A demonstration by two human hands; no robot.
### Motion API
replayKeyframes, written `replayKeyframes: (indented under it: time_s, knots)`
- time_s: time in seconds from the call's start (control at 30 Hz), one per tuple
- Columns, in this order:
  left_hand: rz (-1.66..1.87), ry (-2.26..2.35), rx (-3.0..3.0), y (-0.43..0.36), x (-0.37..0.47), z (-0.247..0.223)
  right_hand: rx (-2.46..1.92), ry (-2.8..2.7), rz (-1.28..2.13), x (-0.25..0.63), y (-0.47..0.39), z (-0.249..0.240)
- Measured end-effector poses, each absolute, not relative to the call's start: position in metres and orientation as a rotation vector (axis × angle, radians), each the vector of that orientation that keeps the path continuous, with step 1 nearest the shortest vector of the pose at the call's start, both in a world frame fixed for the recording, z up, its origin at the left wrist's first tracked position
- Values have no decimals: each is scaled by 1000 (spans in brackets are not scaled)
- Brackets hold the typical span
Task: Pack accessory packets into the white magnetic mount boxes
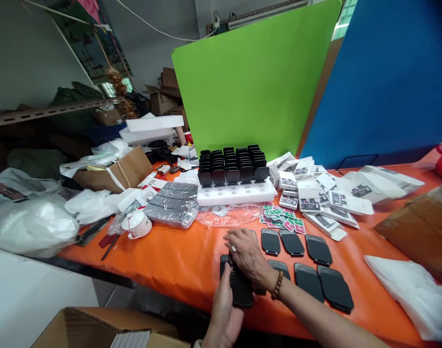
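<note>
My left hand (226,307) grips a flat black device (241,290) with rounded corners near the table's front edge, the thumb lying along its side. Over the device's upper part curls my right hand (248,256), a ring and a beaded bracelet on it; its fingertips are partly hidden. Another flat black device (224,259) lies just behind the held one, largely covered by the hands. To the right, several similar black devices (318,249) lie in two rows on the orange tabletop (180,249). Small green and red printed cards (278,216) are scattered behind them.
A white foam tray (235,194) carries rows of upright black devices (238,174). Several white printed boxes (309,195) are heaped at right. A white mug (137,224) and plastic-wrapped grey pack (173,203) sit left. An open carton (93,324) stands below the front edge.
</note>
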State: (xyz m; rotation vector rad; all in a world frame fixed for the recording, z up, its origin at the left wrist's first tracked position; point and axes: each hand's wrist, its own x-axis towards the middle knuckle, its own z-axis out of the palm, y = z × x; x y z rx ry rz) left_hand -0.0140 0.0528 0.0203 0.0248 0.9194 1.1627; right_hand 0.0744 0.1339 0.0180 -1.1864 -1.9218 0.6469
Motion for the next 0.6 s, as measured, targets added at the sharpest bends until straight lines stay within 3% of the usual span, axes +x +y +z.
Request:
replayKeyframes:
  time_s: [0.1,0.23,0.3,0.43,0.6]
  knots:
    - [1096,932,2,45,-13,24,-1329,-1670,972,96,156,27]
    - [1009,919,-53,39,-19,23,-1307,-1480,1666,120,149,31]
    - [966,926,-81,36,-21,21,-1283,-1435,1788,125,143,29]
    - [936,957,-90,30,-21,15,-1278,-1576,1525,122,132,28]
    - [1103,1023,28,37,-33,-2,-1080,-1999,782,90,90,37]
